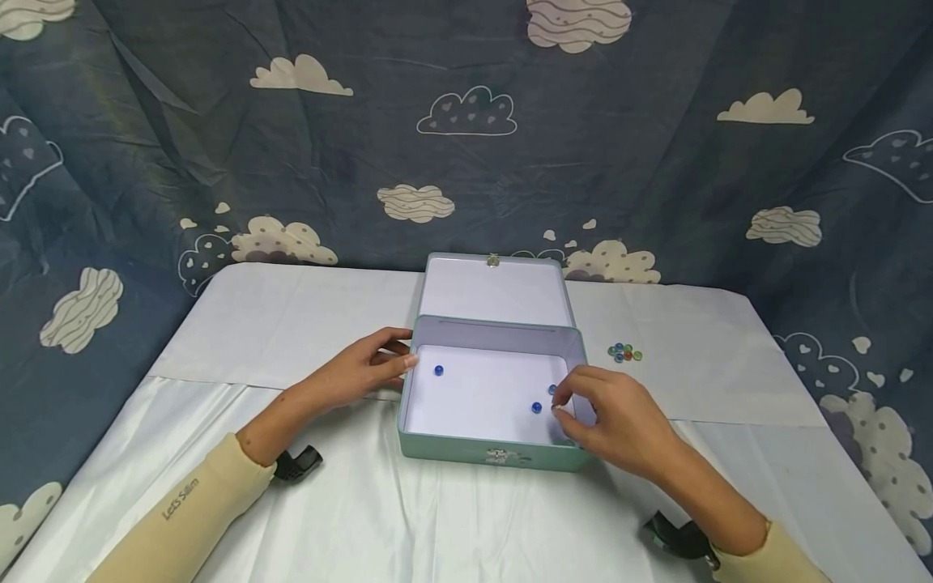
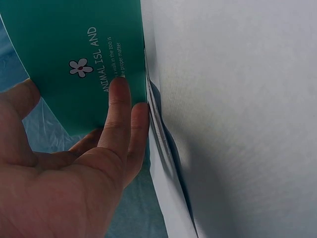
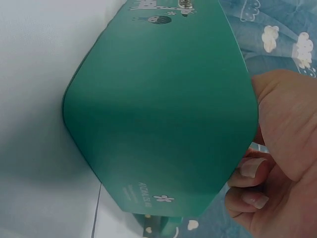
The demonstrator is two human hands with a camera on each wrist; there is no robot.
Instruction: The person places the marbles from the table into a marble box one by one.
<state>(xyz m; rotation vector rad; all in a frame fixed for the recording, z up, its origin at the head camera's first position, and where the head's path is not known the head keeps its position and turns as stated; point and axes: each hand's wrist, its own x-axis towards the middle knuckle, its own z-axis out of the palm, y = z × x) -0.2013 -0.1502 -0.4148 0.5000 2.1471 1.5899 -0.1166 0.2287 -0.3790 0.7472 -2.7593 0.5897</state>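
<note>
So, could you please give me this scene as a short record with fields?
Container: green box, pale inside, on a white cloth
Lid: open, on the box's far side
Inside box: three blue marbles visible, one on the left, two on the right
Outside box: cluster of mixed-colour marbles, to the right
Left hand: touching the box's left side
Right hand: over the box's right side, fingertips close together; whether they hold anything is unclear
Backdrop: dark cloth with cloud print
</note>
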